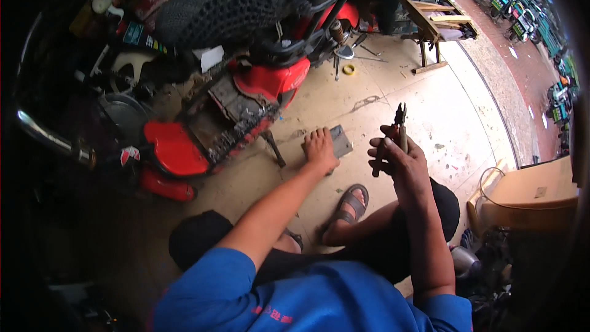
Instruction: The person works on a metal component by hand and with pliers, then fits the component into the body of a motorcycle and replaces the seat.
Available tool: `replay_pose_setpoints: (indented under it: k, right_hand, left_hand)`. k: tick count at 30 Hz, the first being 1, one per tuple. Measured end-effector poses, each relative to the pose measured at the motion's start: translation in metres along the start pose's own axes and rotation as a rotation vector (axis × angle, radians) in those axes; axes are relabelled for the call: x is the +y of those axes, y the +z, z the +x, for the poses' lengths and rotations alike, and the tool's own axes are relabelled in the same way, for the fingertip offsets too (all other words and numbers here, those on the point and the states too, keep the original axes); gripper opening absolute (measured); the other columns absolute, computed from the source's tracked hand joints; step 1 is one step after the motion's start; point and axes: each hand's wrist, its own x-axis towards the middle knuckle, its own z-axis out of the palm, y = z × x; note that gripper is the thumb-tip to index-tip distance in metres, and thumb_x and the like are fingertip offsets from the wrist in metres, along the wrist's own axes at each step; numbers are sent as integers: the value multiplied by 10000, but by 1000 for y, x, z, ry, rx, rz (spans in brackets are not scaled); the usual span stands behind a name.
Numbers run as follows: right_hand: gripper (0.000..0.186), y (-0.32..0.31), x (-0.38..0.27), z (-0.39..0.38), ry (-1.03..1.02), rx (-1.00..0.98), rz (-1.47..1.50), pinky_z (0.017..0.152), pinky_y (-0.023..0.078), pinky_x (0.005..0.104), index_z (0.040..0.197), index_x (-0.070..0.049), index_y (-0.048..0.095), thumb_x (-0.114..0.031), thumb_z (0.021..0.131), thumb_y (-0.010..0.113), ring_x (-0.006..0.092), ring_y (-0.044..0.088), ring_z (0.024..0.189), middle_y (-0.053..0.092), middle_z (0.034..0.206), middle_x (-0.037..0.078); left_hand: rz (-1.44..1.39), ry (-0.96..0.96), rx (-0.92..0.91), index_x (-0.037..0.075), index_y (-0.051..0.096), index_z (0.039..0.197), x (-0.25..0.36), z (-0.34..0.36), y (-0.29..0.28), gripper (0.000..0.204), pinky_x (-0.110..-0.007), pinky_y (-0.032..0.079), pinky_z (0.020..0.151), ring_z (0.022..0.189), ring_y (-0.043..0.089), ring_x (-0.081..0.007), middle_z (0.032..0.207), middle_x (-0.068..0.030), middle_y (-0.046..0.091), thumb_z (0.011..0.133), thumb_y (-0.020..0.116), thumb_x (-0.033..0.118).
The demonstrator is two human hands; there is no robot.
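Observation:
My right hand (402,163) is raised over the floor, its fingers closed around a pair of pliers (401,114). The jaws point away from me and stand slightly apart; a reddish grip and a tan grip show among the fingers. Low at the floor, my left hand (320,150) grips the left side of a grey rectangular block (341,140), which it partly covers. To the left of that hand stands a red scooter (270,80) with its footboard area (227,107) uncovered and grimy inside. The scooter's stand (274,149) reaches the floor close to my left hand.
Beyond the block lie a yellow tape roll (349,69) and several hand tools (345,53). A wooden stool frame (433,21) stands at the far right. Nearer on the right is a cardboard box (528,193). My sandaled foot (353,206) rests below the block. Parked scooters (522,21) line the outside.

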Motion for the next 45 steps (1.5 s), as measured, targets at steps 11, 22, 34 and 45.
replay_pose_setpoints:
  k: [11, 22, 34, 45]
  right_hand:
    - [400, 1, 36, 23, 220, -18, 44, 829, 568, 379, 1329, 20, 509, -226, 1020, 569, 241, 678, 981, 680, 1142, 159]
    - [345, -24, 63, 51, 646, -245, -393, 770, 582, 406, 1169, -14, 611, -311, 995, 630, 252, 690, 926, 695, 1030, 148]
    - [456, -44, 80, 174, 776, -507, -934, 696, 585, 392, 1201, 61, 612, -347, 1002, 573, 249, 679, 666, 726, 1015, 205]
    - [433, -31, 88, 202, 761, -575, -1114, 727, 596, 383, 1187, 46, 625, -329, 997, 521, 268, 730, 861, 733, 1019, 211]
  left_hand:
    - [-456, 263, 110, 55, 633, 1274, -22, 11, -23, 553, -410, 463, 1042, 1218, 576, -357, 1316, -168, 607, 796, 790, 287]
    - [-640, 96, 100, 88, 750, 996, -9, 30, 13, 214, -415, 531, 874, 1000, 662, -335, 1077, -121, 677, 809, 755, 192]
    - [-922, 77, 284, 28, 713, 889, -25, 40, 41, 161, -419, 534, 805, 906, 675, -346, 922, -159, 694, 811, 745, 164]
    - [-967, 95, 328, 28, 697, 889, -28, 42, 44, 135, -402, 533, 792, 886, 676, -332, 900, -144, 693, 821, 747, 134]
